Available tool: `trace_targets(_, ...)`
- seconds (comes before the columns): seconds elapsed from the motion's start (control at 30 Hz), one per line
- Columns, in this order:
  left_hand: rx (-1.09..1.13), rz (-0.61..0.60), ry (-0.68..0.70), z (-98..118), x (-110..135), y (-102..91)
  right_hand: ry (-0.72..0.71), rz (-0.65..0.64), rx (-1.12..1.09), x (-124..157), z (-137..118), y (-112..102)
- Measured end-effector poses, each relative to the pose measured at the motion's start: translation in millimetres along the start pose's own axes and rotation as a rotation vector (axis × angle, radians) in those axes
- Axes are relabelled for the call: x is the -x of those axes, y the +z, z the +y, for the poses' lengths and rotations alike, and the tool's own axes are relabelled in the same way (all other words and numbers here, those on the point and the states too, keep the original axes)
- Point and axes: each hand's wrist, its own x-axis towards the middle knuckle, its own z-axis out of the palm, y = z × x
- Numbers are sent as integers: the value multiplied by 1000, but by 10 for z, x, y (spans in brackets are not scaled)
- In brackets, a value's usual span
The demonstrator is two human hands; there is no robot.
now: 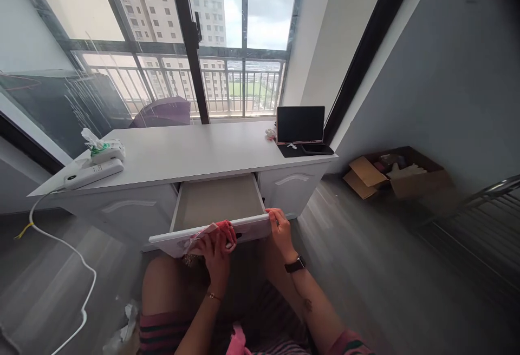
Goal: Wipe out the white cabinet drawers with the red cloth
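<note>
Crumpled red-pink cloth (214, 231) is sitting on the top edge of the front panel of the white desk drawer (252, 231), left of the panel's middle. Drawer is standing pulled out, with its beige bottom showing bare.

Left hand (217, 249) is pressing the cloth against the panel, fingers closed around it and clamping it. Right hand (280, 228) is gripping the panel's right end, fingers curled over the top edge. A black wristwatch (295, 264) is sitting on that wrist.

The drawer is hanging under the long white desk (195, 152). At the desk's left end, a white tissue pack (104, 149) is lying just beside a white power strip (93, 173), whose white cable (60, 244) is trailing down to the grey floor. At the right end, a dark-screened tablet (300, 124) is standing upright by the window. An open brown cardboard box (402, 176) is sitting on the floor to the right, well apart from the desk. A purple chair back (162, 111) is showing behind the desk.
</note>
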Motion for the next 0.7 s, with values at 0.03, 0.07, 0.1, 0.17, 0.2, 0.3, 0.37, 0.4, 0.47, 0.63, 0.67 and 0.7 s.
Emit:
trace_targets(0.03, 0, -45, 48, 71, 52, 76, 1, -7, -6, -2, 3, -10)
trace_targets(0.07, -5, -97, 76, 142, 92, 147, 0, -14, -9, -4, 5, -22)
trace_targets(0.1, -15, -158, 86, 214, 120, 213, -2, -21, -11, -8, 7, -35)
trace_targets(0.17, -44, -314, 92, 360, 136, 328, -6, -44, -11, -17, 13, -62)
trace_targets(0.2, -57, -402, 117, 433, 126, 379, -7, -53, -9, -21, 18, -74)
trace_targets(0.3, -50, -639, 281, 627, 50, 511, -13, -74, -6, -30, 53, -94)
trace_targets(0.37, -25, -755, 406, 708, 1, 578, -21, -84, -4, -30, 88, -97)
trace_targets(0.4, -22, -804, 452, 729, -11, 602, -24, -93, -2, -29, 104, -97)
trace_targets(0.47, -24, -875, 510, 730, -10, 626, -25, -108, 6, -22, 124, -96)
trace_targets(0.63, 63, -845, 487, 548, 6, 523, -14, -78, 41, 3, 57, -84)
trace_targets(0.67, 74, -835, 476, 485, -15, 475, -12, -67, 45, 6, 34, -80)
trace_targets(0.7, 94, -837, 466, 415, -45, 418, -12, -57, 48, 8, 16, -75)
